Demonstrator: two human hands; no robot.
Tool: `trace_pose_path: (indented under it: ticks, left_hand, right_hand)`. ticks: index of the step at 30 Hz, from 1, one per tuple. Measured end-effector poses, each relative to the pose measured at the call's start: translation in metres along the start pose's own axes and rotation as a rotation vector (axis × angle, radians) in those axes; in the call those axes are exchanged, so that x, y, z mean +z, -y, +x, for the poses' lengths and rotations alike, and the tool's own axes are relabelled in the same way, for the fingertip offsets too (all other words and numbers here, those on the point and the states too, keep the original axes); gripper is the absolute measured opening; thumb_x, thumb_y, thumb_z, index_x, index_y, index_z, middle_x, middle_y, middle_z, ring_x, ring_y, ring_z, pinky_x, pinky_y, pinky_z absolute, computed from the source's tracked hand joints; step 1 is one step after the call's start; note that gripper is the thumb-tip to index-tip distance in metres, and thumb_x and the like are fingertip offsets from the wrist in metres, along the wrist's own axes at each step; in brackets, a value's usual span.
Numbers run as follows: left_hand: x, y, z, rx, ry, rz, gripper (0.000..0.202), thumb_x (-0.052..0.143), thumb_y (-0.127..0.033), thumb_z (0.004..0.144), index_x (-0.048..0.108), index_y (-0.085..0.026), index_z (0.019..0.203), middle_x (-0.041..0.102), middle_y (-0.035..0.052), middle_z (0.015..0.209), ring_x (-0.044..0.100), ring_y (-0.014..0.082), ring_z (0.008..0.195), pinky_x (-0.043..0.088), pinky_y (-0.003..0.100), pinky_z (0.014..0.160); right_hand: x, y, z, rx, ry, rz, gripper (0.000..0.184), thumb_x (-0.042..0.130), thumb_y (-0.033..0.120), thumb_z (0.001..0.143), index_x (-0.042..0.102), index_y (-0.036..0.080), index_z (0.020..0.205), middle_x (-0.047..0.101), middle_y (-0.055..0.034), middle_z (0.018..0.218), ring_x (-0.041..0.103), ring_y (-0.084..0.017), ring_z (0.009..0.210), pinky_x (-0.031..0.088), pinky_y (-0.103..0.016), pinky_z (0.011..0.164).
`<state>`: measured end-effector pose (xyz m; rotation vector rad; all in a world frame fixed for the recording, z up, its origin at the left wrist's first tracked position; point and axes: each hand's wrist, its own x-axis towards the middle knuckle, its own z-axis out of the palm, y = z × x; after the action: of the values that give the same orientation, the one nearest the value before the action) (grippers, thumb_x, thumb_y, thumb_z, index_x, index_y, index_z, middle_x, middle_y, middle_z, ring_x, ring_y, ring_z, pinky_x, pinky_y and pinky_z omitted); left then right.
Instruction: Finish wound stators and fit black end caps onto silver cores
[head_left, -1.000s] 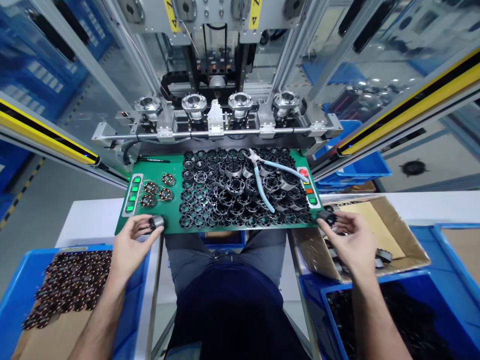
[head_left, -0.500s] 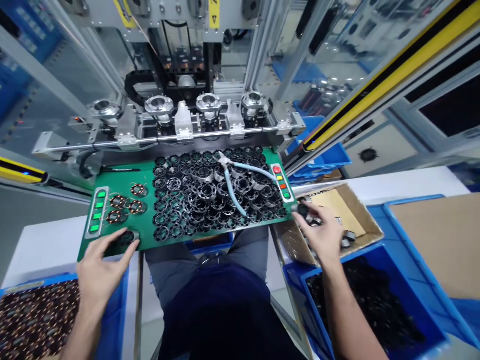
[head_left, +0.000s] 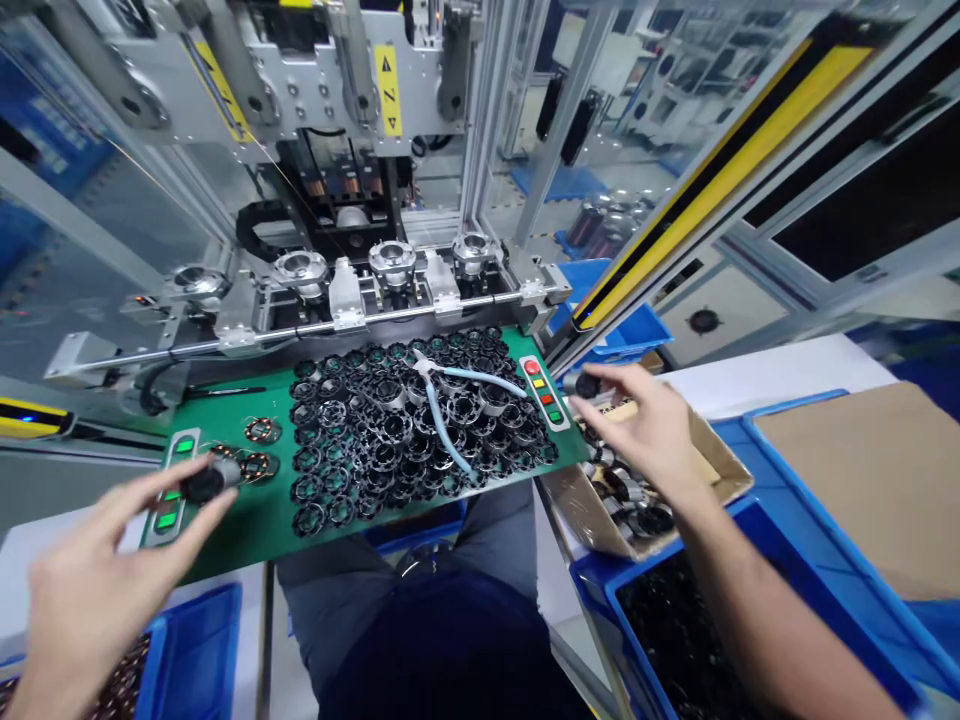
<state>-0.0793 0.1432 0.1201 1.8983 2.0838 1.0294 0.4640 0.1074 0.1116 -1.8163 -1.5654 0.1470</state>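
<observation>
My left hand [head_left: 97, 590] is raised over the left end of the green work board [head_left: 255, 520], its fingertips pinched on a small black and silver ring part [head_left: 208, 482] above the green button strip [head_left: 169, 490]. My right hand [head_left: 646, 425] is lifted at the board's right edge and grips another small dark ring part [head_left: 584, 385] beside the red, yellow and green button strip [head_left: 543, 392]. A heap of black ring parts [head_left: 390, 430] covers the board's middle, with blue-handled cutters [head_left: 442, 400] on top. Copper-wound rings [head_left: 261, 448] lie near my left hand.
Behind the board stands a machine with several round metal fixtures [head_left: 391, 258] in a row. A cardboard box [head_left: 720, 470] with ring parts sits right of the board, a blue bin [head_left: 675, 620] of black parts below it. Another blue bin [head_left: 195, 650] is at lower left.
Both hands have lifted from the board's near edge, each carrying its ring part upward and forward. The view has swung toward the right and tilted up.
</observation>
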Motion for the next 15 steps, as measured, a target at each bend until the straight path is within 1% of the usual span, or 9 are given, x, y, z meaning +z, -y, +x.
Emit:
trace_pose_path:
  ticks: [1,2,4,6,8,9,10,12,15]
  left_hand:
    - [-0.003,-0.019,0.026,0.052,0.007,0.008,0.057,0.076,-0.092,0.076,0.086,-0.067,0.126,0.086,-0.0156,0.108,0.083,0.0443,0.099,0.066,0.074,0.104]
    - [-0.002,-0.040,0.054,0.115,0.009,0.002,0.062,0.078,-0.090,0.078,0.089,-0.056,0.128,0.086,-0.0106,0.105,0.084,0.0410,0.100,0.067,0.070,0.108]
    - [0.009,-0.087,0.113,0.299,0.072,-0.030,0.066,0.079,-0.080,0.083,0.091,-0.033,0.129,0.088,-0.0015,0.108,0.084,0.0343,0.103,0.068,0.061,0.109]
    - [0.035,-0.132,0.169,0.431,0.166,-0.034,0.062,0.081,-0.060,0.089,0.089,-0.020,0.136,0.088,0.0050,0.115,0.083,0.0292,0.107,0.066,0.054,0.114]
    - [0.073,-0.169,0.214,0.453,0.256,-0.026,0.053,0.089,-0.039,0.087,0.088,-0.015,0.135,0.088,0.0075,0.112,0.082,0.0278,0.106,0.066,0.049,0.114]
    - [0.094,-0.182,0.232,0.438,0.288,-0.030,0.054,0.092,-0.031,0.085,0.087,-0.014,0.137,0.088,0.0091,0.117,0.082,0.0282,0.108,0.066,0.047,0.113]
    - [0.114,-0.193,0.247,0.424,0.310,-0.049,0.061,0.095,-0.026,0.084,0.084,-0.013,0.142,0.088,0.0112,0.124,0.082,0.0287,0.111,0.066,0.046,0.113]
    - [0.149,-0.204,0.267,0.406,0.348,-0.040,0.060,0.098,-0.020,0.082,0.083,-0.010,0.139,0.087,0.0145,0.128,0.082,0.0297,0.117,0.064,0.047,0.117]
    - [0.182,-0.205,0.281,0.431,0.416,0.009,0.049,0.097,-0.025,0.087,0.083,-0.006,0.130,0.087,0.0148,0.123,0.082,0.0296,0.120,0.062,0.049,0.120]
  right_hand:
    - [-0.003,0.009,0.029,-0.053,0.005,-0.001,0.045,0.086,0.054,0.096,0.087,0.027,0.131,0.088,-0.0115,0.124,0.083,-0.033,0.103,0.070,-0.052,0.098]
    - [-0.002,0.020,0.062,-0.140,0.030,-0.031,0.045,0.086,0.049,0.096,0.086,0.025,0.134,0.089,-0.0112,0.125,0.084,-0.032,0.103,0.070,-0.053,0.100]
    - [0.009,0.041,0.131,-0.265,0.102,-0.098,0.047,0.082,0.033,0.095,0.083,0.021,0.140,0.088,-0.0116,0.131,0.086,-0.031,0.103,0.071,-0.052,0.104]
    - [0.030,0.060,0.196,-0.315,0.176,-0.227,0.050,0.076,0.021,0.096,0.080,0.018,0.146,0.087,-0.0128,0.139,0.086,-0.031,0.110,0.071,-0.051,0.112]
    - [0.054,0.072,0.248,-0.329,0.214,-0.286,0.048,0.077,0.016,0.097,0.081,0.018,0.144,0.085,-0.0140,0.145,0.084,-0.033,0.119,0.067,-0.054,0.120]
    - [0.065,0.075,0.268,-0.328,0.239,-0.314,0.045,0.079,0.016,0.097,0.081,0.016,0.142,0.086,-0.0145,0.143,0.083,-0.034,0.122,0.066,-0.055,0.123]
    - [0.074,0.077,0.283,-0.327,0.262,-0.334,0.042,0.081,0.016,0.098,0.082,0.014,0.140,0.086,-0.0153,0.142,0.082,-0.035,0.126,0.064,-0.056,0.125]
    - [0.087,0.076,0.304,-0.330,0.309,-0.372,0.038,0.086,0.020,0.100,0.081,0.007,0.135,0.087,-0.0171,0.137,0.081,-0.035,0.130,0.061,-0.056,0.128]
    - [0.095,0.068,0.322,-0.370,0.381,-0.402,0.038,0.089,0.027,0.103,0.083,0.004,0.132,0.088,-0.0155,0.135,0.080,-0.034,0.135,0.058,-0.052,0.129]
